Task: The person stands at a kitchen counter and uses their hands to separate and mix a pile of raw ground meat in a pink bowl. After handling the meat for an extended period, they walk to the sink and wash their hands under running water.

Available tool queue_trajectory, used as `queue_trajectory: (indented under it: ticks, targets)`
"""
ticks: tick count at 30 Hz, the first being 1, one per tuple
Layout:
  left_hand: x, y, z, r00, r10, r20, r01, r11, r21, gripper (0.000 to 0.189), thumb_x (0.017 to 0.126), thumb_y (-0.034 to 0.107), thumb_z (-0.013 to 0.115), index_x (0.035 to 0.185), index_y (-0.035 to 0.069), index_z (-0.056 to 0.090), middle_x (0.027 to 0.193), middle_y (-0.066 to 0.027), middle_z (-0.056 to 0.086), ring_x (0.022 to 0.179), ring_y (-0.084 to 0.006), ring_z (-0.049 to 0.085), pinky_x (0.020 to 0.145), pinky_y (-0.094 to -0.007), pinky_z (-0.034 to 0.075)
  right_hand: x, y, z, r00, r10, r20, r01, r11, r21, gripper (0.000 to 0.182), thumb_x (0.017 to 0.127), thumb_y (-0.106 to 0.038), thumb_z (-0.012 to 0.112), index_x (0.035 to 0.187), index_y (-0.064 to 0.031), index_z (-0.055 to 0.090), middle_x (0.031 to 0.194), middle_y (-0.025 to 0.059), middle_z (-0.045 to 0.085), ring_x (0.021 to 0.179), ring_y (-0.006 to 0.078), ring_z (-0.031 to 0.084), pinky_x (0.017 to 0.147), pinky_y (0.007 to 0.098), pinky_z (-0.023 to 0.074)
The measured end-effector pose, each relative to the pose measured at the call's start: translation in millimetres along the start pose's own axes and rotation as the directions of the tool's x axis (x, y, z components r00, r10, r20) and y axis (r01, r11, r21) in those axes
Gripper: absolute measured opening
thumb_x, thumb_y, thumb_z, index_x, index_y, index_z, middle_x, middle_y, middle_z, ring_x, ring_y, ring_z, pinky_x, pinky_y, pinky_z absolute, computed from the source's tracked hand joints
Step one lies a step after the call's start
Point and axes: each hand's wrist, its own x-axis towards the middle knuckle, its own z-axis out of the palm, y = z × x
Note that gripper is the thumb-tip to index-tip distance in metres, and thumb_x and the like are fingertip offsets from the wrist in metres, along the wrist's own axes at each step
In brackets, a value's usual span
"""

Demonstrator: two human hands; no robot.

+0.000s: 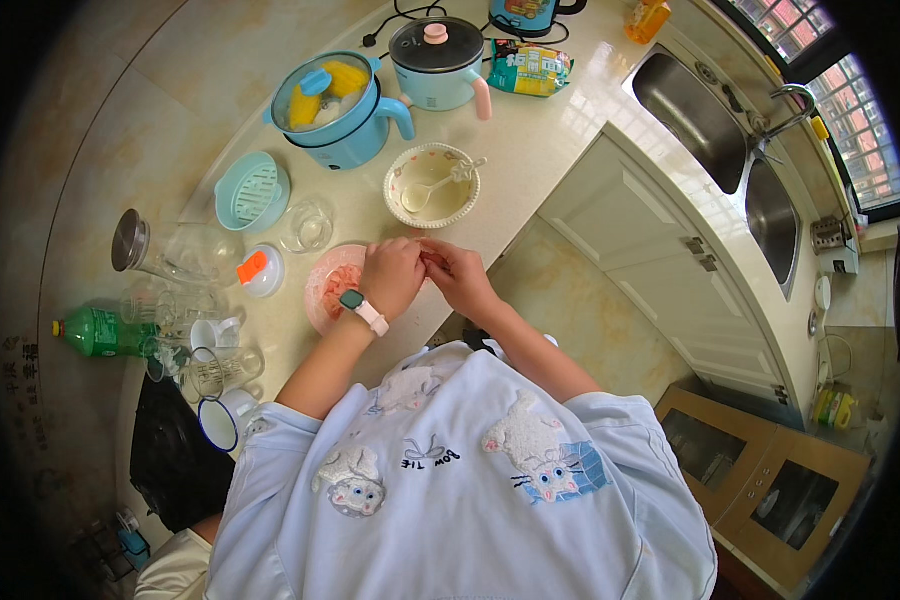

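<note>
My left hand (pixel 393 276), with a watch on its wrist, is over the right side of a pink plate (pixel 316 289) that holds pieces of pink food (pixel 339 286), perhaps raw meat. My right hand (pixel 456 274) meets it at the fingertips, just right of the plate. Both hands pinch a small reddish piece between them; it is mostly hidden by the fingers, so its kind cannot be told. Beyond the hands stands a white patterned bowl (pixel 427 214) with a pale spoon (pixel 416 196) resting in pale liquid.
A blue steamer pot (pixel 345 150) with yellow food, a lidded pot (pixel 435 86) and a teal basket (pixel 249 196) stand beyond. Glass cups (pixel 307 225), a glass carafe (pixel 195 251), mugs (pixel 221 424) and a green bottle (pixel 109 331) are at left. A double sink (pixel 690 112) is at right. Another person's sleeve (pixel 176 566) shows lower left.
</note>
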Motion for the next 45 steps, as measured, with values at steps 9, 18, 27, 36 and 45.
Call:
queue_trajectory:
  ticks: [9,18,27,36,45]
  targets:
    - [5.8,-16.8,6.6,0.977,0.213,-0.032,-0.215,0.959,-0.184,0.008,0.071,0.008,0.054,0.070,0.001,0.055,0.071,-0.0152,0.054,0.069,-0.0328,0.052,0.063,-0.0409,0.043,1.8,22.7,-1.3,0.987,0.116,0.110,-0.149,0.922,0.357,0.031,0.087,0.000,0.048,0.117,0.0071,0.048,0.102,0.0113,0.059,0.088,0.0142,0.058,0.077,0.0279,0.0510]
    - [12.3,-17.2,6.2,0.998,-0.010,0.061,0.038,0.883,-0.468,0.011,0.073,0.009,0.055,0.066,0.001,0.053,0.066,-0.0142,0.053,0.065,-0.0318,0.051,0.061,-0.0395,0.042,5.8,14.2,-4.6,0.975,0.200,0.093,-0.217,0.800,0.560,0.033,0.088,-0.003,0.048,0.117,0.0116,0.045,0.103,0.0151,0.058,0.090,0.0189,0.059,0.080,0.0300,0.0515]
    - [13.8,-8.1,-12.6,0.934,0.329,-0.138,-0.314,0.942,0.118,0.009,0.073,0.014,0.057,0.073,0.007,0.053,0.073,-0.0075,0.051,0.071,-0.0240,0.051,0.066,-0.0363,0.037,1.8,14.8,-0.2,0.995,0.080,-0.054,-0.069,0.981,0.184,0.031,0.082,-0.003,0.053,0.111,0.0068,0.052,0.081,0.0102,0.064,0.068,0.0078,0.055,0.063,0.0235,0.0465]
    - [16.1,-5.0,-21.0,0.882,0.471,0.007,-0.454,0.846,0.279,0.006,0.071,0.015,0.054,0.071,0.009,0.053,0.071,-0.0042,0.049,0.068,-0.0196,0.050,0.066,-0.0326,0.036,-1.7,2.2,-3.0,0.998,0.019,-0.055,-0.016,0.999,0.049,0.028,0.079,-0.004,0.054,0.106,0.0032,0.055,0.070,0.0140,0.060,0.060,0.0100,0.052,0.058,0.0263,0.0451]
    - [10.9,-4.1,-24.1,0.906,0.422,0.038,-0.414,0.862,0.291,0.006,0.072,0.015,0.055,0.074,0.010,0.054,0.070,-0.0032,0.050,0.068,-0.0190,0.050,0.067,-0.0331,0.035,-3.1,-8.3,-1.9,0.998,0.060,0.006,-0.060,0.998,-0.028,0.028,0.079,-0.006,0.054,0.105,0.0031,0.056,0.072,0.0174,0.060,0.058,0.0155,0.054,0.058,0.0279,0.0451]
